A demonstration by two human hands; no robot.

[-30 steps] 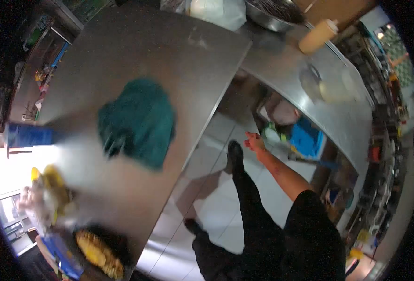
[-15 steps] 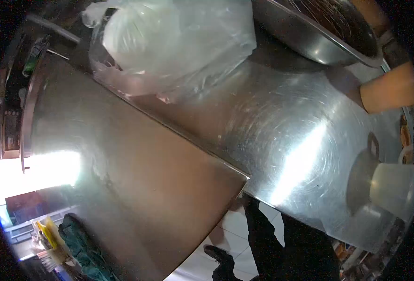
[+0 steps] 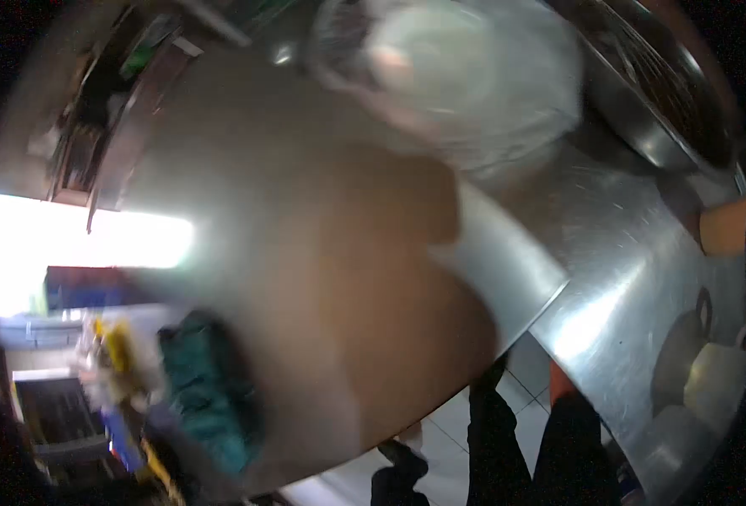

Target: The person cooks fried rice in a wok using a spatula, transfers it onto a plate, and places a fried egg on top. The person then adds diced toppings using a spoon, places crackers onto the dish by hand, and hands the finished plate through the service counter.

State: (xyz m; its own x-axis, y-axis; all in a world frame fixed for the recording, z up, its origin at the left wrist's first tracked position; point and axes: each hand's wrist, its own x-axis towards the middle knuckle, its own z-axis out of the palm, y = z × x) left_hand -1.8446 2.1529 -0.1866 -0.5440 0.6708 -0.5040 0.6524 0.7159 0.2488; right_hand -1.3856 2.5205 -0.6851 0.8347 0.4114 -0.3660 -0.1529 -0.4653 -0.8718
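Neither my left hand nor my right hand can be made out in this frame. Nearest below me is a broad steel worktop, with a second steel surface (image 3: 550,202) meeting it at a corner on the right. At the top, a clear plastic bag (image 3: 516,110) with something white inside lies across the seam. A large steel bowl (image 3: 634,118) holds a wire whisk (image 3: 643,63) and dark contents. Near the right edge stand a tan-orange container (image 3: 723,229) and a pale translucent jug or cup (image 3: 719,384). Motion blur softens much of the view.
A dark green cloth bundle (image 3: 209,392) lies at the lower left, beside yellow and white items (image 3: 116,354). Cluttered shelving (image 3: 95,126) lines the upper left. White floor tiles (image 3: 453,430) and dark-clad legs (image 3: 495,438) show below the worktop edge.
My view has swung left, so the bag, bowl and containers now sit farther right. More of the green bundle and left side shows. Dark brown shadows or reflections now cover the left worktop.
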